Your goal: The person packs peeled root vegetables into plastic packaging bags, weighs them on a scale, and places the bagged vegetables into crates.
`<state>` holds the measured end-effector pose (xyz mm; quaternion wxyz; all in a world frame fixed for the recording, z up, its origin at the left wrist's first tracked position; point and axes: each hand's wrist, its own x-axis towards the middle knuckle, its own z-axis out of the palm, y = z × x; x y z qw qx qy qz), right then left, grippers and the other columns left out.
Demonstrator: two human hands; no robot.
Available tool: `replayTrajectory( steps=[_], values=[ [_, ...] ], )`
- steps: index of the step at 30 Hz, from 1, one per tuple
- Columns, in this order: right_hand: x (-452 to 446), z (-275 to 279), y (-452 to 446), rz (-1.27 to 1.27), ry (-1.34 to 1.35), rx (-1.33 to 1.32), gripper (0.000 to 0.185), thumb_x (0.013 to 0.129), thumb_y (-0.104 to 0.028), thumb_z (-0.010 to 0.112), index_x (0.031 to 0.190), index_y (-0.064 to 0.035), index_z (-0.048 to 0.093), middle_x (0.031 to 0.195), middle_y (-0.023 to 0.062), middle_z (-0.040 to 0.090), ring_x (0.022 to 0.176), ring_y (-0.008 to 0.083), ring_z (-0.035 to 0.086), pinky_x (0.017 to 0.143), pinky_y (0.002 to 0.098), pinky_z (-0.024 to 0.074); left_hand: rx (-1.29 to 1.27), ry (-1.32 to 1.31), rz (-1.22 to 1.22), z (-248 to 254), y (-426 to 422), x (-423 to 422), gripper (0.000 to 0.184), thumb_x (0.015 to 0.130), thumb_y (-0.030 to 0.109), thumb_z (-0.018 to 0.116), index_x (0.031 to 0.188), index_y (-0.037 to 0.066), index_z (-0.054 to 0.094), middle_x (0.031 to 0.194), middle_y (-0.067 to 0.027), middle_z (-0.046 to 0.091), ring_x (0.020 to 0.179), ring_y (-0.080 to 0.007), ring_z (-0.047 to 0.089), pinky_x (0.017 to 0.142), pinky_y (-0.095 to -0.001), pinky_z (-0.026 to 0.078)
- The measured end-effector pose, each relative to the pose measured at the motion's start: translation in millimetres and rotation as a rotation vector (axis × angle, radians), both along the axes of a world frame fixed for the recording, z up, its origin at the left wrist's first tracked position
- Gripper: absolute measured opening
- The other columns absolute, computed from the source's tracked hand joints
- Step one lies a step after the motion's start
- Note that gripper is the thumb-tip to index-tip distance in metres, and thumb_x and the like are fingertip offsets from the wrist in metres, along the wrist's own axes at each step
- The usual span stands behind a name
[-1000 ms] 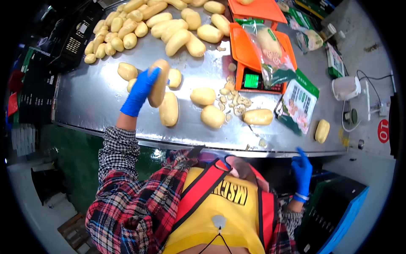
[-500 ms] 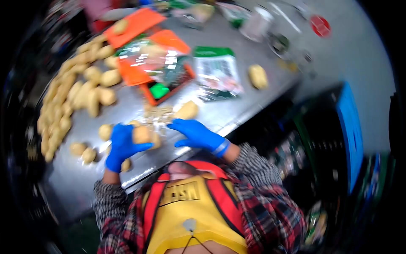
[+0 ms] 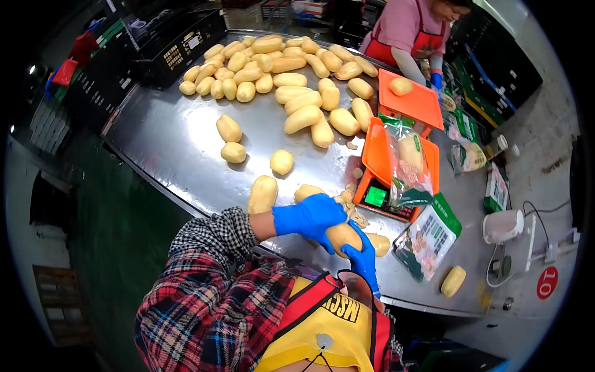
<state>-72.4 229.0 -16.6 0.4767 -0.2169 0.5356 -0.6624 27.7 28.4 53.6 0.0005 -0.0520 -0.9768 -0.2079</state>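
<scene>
My left hand, in a blue glove, reaches across the front of the metal table and has its fingers curled over a pale, thick lotus root piece. From the near side, my gloved right hand grips the same piece. Part of another lotus root shows just beyond my right hand. Small cut slices and scraps lie beside the fingers, in front of an orange scale. To the left of my hands rests a stubby lotus root, with a partly hidden one near my left knuckles.
A large heap of lotus roots covers the far side of the table. A filled bag lies on the scale; a printed bag is to its right. A co-worker stands behind a second orange scale.
My view has swung left, bringing the whole heap and the co-worker into sight. My hands were apart, the right open; now they come together around one lotus root.
</scene>
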Motion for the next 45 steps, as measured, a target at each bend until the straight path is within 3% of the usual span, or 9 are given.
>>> replayTrajectory(
  steps=[6, 11, 15, 19, 23, 30, 37, 41, 45],
  values=[
    [-22, 27, 6, 0.094, 0.101, 0.042, 0.087, 0.061, -0.010, 0.082, 0.138, 0.0008, 0.042, 0.134, 0.0132, 0.051, 0.119, 0.0230, 0.052, 0.100, 0.0343, 0.0425, 0.587, -0.075, 0.109, -25, -46, 23, 0.061, 0.070, 0.038, 0.081, 0.123, 0.014, 0.061, 0.108, -0.0107, 0.067, 0.092, -0.0207, 0.064, 0.081, -0.0331, 0.050],
    [-34, 38, 15, -0.018, 0.057, 0.053, 0.089, 0.060, -0.015, 0.084, 0.137, 0.0029, 0.043, 0.135, 0.0144, 0.050, 0.119, 0.0231, 0.052, 0.100, 0.0347, 0.0432, 1.124, -0.082, 0.338, -52, -68, 23, 0.030, 0.079, 0.017, 0.076, 0.104, 0.003, 0.067, 0.089, -0.0053, 0.068, 0.080, -0.0092, 0.060, 0.073, -0.0261, 0.051],
    [-51, 25, 54, -0.256, -0.012, 0.002, 0.092, 0.065, -0.027, 0.079, 0.139, 0.0048, 0.036, 0.133, 0.0169, 0.049, 0.119, 0.0275, 0.052, 0.099, 0.0374, 0.0446, 1.049, 0.067, 0.629, -60, -76, 6, 0.019, 0.082, 0.015, 0.072, 0.095, 0.001, 0.067, 0.084, -0.0044, 0.066, 0.076, -0.0083, 0.060, 0.070, -0.0252, 0.051],
    [-62, 6, 102, -0.445, -0.190, -0.049, 0.078, 0.075, -0.029, 0.071, 0.141, -0.0077, 0.035, 0.135, 0.0125, 0.046, 0.118, 0.0289, 0.051, 0.089, 0.0466, 0.0489, 0.916, 0.184, 0.662, -58, -58, -24, 0.018, 0.085, 0.013, 0.070, 0.099, 0.003, 0.067, 0.086, -0.0025, 0.066, 0.079, -0.0078, 0.060, 0.071, -0.0248, 0.051],
    [-60, -1, 116, -0.565, -0.323, -0.063, 0.076, 0.077, -0.027, 0.070, 0.141, -0.0085, 0.035, 0.134, 0.0127, 0.047, 0.117, 0.0288, 0.053, 0.087, 0.0436, 0.0509, 0.781, 0.256, 0.514, -41, -26, -49, 0.051, 0.084, 0.017, 0.070, 0.131, 0.008, 0.052, 0.110, -0.0092, 0.059, 0.095, -0.0179, 0.059, 0.081, -0.0301, 0.049],
    [-66, -8, 109, -0.699, -0.536, -0.235, 0.064, 0.084, -0.023, 0.067, 0.138, -0.0061, 0.037, 0.135, 0.0164, 0.047, 0.119, 0.0340, 0.051, 0.093, 0.0471, 0.0488, 0.142, 0.526, 0.247, 7, 47, -105, 0.086, 0.069, 0.022, 0.076, 0.145, 0.013, 0.036, 0.132, -0.0196, 0.040, 0.122, -0.0376, 0.041, 0.101, -0.0472, 0.036],
    [-78, -4, 74, -0.727, -0.451, -0.204, 0.060, 0.084, -0.020, 0.066, 0.136, -0.0058, 0.039, 0.131, 0.0142, 0.049, 0.117, 0.0309, 0.053, 0.091, 0.0448, 0.0505, -0.159, 0.642, 0.417, -7, 56, -162, 0.075, 0.074, 0.023, 0.071, 0.142, 0.015, 0.040, 0.139, -0.0187, 0.034, 0.129, -0.0387, 0.033, 0.108, -0.0516, 0.026],
    [-82, 7, 60, -0.661, -0.419, -0.205, 0.064, 0.082, -0.019, 0.066, 0.138, -0.0063, 0.038, 0.132, 0.0127, 0.048, 0.116, 0.0281, 0.053, 0.089, 0.0423, 0.0509, -0.076, 0.617, 0.374, 4, 50, -159, 0.059, 0.073, 0.017, 0.070, 0.129, 0.012, 0.055, 0.131, -0.0182, 0.041, 0.121, -0.0385, 0.040, 0.101, -0.0488, 0.033],
    [-88, 26, 36, -0.633, -0.395, -0.259, 0.064, 0.083, -0.017, 0.065, 0.140, -0.0056, 0.036, 0.132, 0.0125, 0.048, 0.117, 0.0273, 0.053, 0.090, 0.0405, 0.0498, 0.035, 0.749, 0.329, 0, 49, -161, 0.037, 0.073, 0.010, 0.067, 0.110, 0.006, 0.064, 0.097, -0.0109, 0.056, 0.088, -0.0313, 0.054, 0.075, -0.0430, 0.042]
  ],
)
